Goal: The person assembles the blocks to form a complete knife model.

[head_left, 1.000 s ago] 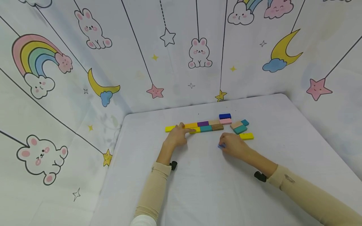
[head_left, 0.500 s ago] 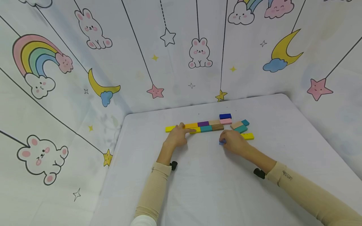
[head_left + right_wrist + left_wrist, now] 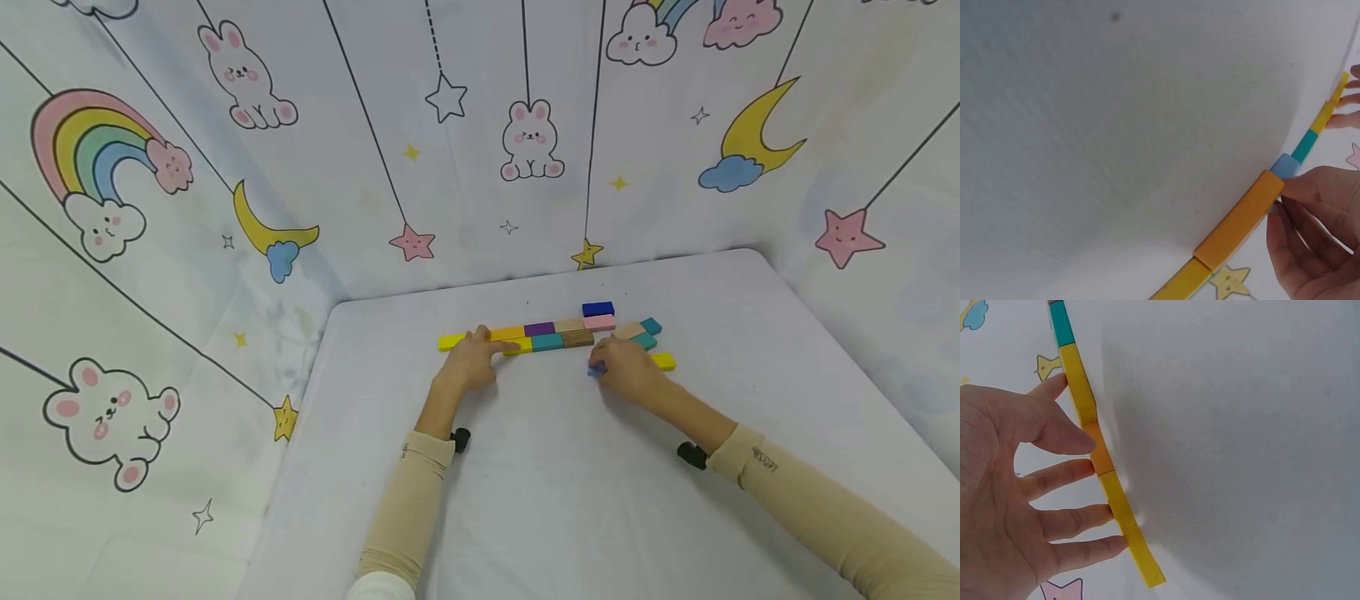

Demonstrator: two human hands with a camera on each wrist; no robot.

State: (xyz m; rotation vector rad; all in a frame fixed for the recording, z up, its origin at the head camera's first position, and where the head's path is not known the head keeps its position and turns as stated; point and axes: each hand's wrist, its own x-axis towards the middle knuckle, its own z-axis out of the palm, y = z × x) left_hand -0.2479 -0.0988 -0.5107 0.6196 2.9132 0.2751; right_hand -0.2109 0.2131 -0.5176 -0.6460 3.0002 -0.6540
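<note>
My left hand (image 3: 470,360) lies along the left part of a two-row line of coloured wooden blocks. In the left wrist view its fingers are spread and fairly straight, their tips touching a yellow block (image 3: 1125,512), an orange block (image 3: 1101,450) and another yellow block (image 3: 1079,381). My right hand (image 3: 630,368) pinches a small blue block (image 3: 596,369) in front of the line's right end. The right wrist view shows that blue block (image 3: 1285,165) partly behind a longer orange block (image 3: 1241,219) near the thumb.
The front row continues with a teal block (image 3: 547,341) and a brown block (image 3: 577,338). Behind are purple (image 3: 538,328), pink (image 3: 598,322) and dark blue (image 3: 597,308) blocks. Loose peach (image 3: 628,331), teal (image 3: 651,326) and yellow (image 3: 664,361) blocks lie right, on the white-covered table (image 3: 525,500).
My right hand has moved slightly away from me and to the right with the blue block, closer to the row's right end. The left hand has stayed in place.
</note>
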